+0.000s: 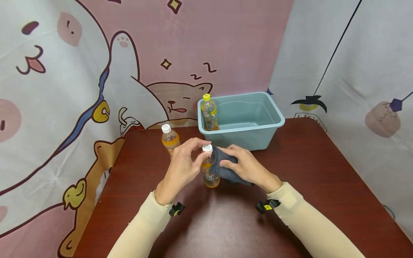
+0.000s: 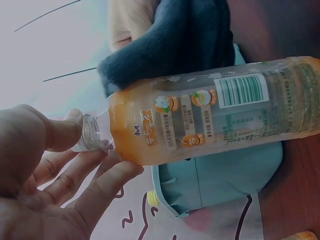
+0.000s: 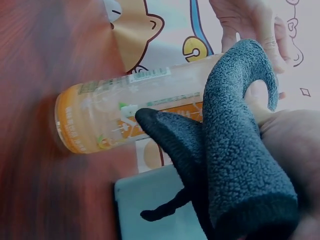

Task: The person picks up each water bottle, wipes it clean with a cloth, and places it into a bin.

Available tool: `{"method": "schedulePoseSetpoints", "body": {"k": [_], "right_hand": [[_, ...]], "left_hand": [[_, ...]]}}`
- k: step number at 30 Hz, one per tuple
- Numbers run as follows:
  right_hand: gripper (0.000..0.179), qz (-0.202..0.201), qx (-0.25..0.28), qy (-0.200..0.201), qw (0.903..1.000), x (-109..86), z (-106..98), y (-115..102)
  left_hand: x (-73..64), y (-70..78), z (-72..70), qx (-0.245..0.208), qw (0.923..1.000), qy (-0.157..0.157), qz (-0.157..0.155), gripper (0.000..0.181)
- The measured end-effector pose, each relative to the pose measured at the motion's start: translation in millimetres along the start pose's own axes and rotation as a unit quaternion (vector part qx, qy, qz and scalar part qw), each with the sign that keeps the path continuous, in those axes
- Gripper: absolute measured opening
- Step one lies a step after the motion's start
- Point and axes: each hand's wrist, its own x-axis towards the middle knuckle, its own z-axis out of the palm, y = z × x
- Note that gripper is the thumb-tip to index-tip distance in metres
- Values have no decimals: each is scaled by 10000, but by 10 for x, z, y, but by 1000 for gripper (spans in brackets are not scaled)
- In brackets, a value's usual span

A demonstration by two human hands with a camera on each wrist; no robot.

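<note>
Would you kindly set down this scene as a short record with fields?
Left hand: the left hand pinches the white cap of a clear orange-labelled bottle
Right hand: the right hand grips a dark grey cloth at that bottle's side
Second white-capped bottle: upright on the table, beyond the left hand
Yellow-capped bottle: standing inside the light blue bin, at its left end
Surface: reddish-brown table
Backdrop: cartoon-printed sheet
Unclear: whether the pinched bottle's base touches the table
</note>
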Motion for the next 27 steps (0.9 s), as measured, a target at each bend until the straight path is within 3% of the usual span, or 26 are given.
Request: {"method": "schedulePoseSetpoints", "body": {"k": [5, 12, 27], "right_hand": [[59, -27, -157, -71, 9998, -15, 55, 108], [58, 6, -553, -525, 9971, -29, 155, 234], [50, 288, -1438, -1152, 9825, -25, 264, 264]], "left_hand": [[3, 0, -1, 18, 10000, 33, 47, 31], [-3, -13, 7, 52, 9999, 43, 85, 30], [5, -7, 10, 101, 9999, 52, 64, 27]]}}
